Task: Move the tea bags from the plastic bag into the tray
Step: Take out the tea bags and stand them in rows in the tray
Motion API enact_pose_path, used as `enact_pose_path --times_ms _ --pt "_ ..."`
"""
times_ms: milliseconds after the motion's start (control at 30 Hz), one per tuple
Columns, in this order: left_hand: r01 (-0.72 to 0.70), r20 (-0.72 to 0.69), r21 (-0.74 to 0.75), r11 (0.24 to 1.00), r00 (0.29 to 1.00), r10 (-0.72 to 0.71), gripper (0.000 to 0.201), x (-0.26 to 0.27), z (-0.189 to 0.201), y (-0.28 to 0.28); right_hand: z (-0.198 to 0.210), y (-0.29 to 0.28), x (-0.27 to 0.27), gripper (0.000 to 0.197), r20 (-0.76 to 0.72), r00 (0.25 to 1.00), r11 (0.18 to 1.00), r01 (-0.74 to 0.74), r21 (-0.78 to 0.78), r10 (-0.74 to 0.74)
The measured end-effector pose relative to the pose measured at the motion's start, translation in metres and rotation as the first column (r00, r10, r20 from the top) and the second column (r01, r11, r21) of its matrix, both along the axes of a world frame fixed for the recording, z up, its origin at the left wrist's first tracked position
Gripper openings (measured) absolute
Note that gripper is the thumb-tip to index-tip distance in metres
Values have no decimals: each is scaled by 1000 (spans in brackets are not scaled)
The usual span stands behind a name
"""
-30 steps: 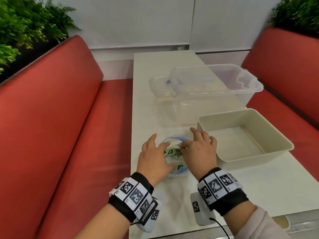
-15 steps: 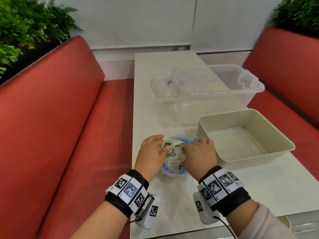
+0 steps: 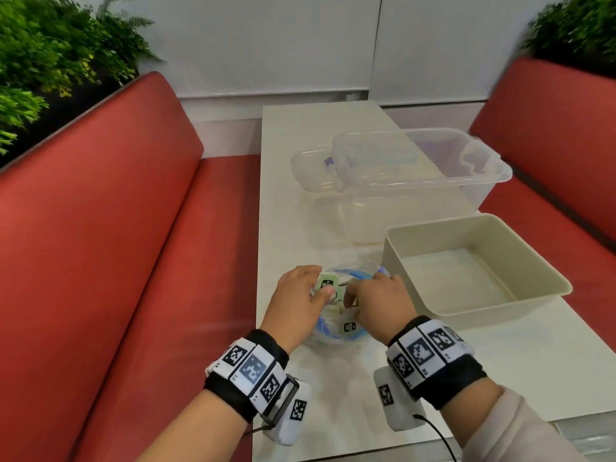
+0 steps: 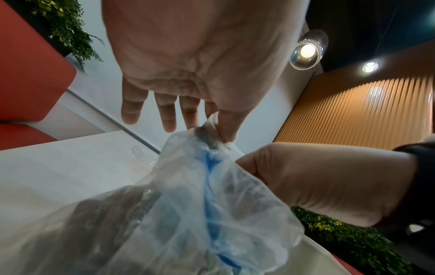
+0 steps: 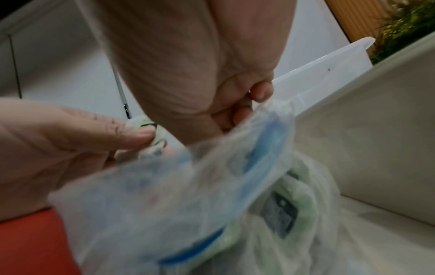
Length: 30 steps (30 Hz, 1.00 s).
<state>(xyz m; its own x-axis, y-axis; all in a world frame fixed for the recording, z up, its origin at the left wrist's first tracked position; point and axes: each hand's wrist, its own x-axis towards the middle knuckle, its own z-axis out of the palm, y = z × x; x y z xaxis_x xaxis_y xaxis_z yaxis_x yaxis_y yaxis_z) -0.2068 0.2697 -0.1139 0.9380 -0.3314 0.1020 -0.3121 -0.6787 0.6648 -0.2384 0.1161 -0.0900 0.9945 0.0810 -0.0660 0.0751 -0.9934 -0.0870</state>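
Observation:
A clear plastic bag (image 3: 330,336) with a blue zip strip lies on the white table, with several green-and-white tea bags inside. My left hand (image 3: 320,288) pinches one tea bag (image 3: 328,281) at the bag's mouth between thumb and forefinger; in the left wrist view the plastic (image 4: 200,204) is drawn up to that pinch. My right hand (image 3: 363,290) grips the bag's right rim, its fingers (image 5: 240,115) curled over the plastic (image 5: 188,195). The beige tray (image 3: 493,311) stands just right of the bag and holds nothing.
A large clear storage box (image 3: 466,181) stands behind the tray, its lid (image 3: 310,168) leaning at its left. Red benches (image 3: 100,245) flank the table, and the bag lies near the table's left edge (image 3: 258,295). Plants stand behind both benches.
Both hands went from lying flat on the bag to gripping it. The mouth has been pulled open, and my left hand has taken hold of a tea bag.

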Motion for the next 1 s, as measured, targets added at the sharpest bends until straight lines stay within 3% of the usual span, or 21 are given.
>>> enact_pose_path --times_ms 200,433,533,700,800,900,1000 --pt "84 65 -129 988 995 -76 28 -4 28 2 28 -10 9 9 60 998 969 -7 247 -8" --pt "315 -31 -105 943 947 -319 11 1 38 2 61 -16 12 16 13 998 924 -56 377 55" --pt "355 -83 -204 912 922 -377 11 1 38 2 74 -17 10 20 -31 997 875 -41 483 64" --pt "305 -52 -325 895 940 -338 9 0 41 -3 85 -21 9 25 -63 996 780 -12 626 67" --pt "275 -49 -405 872 946 -321 12 0 43 -7 82 -29 12 29 -4 1000 755 -2 656 7" --pt "229 -36 -478 848 960 -279 8 3 42 -12 76 -40 14 16 28 997 749 32 661 -68" --pt "192 -38 -517 834 968 -247 28 5 41 -20 72 -52 13 8 20 990 641 75 764 -140"
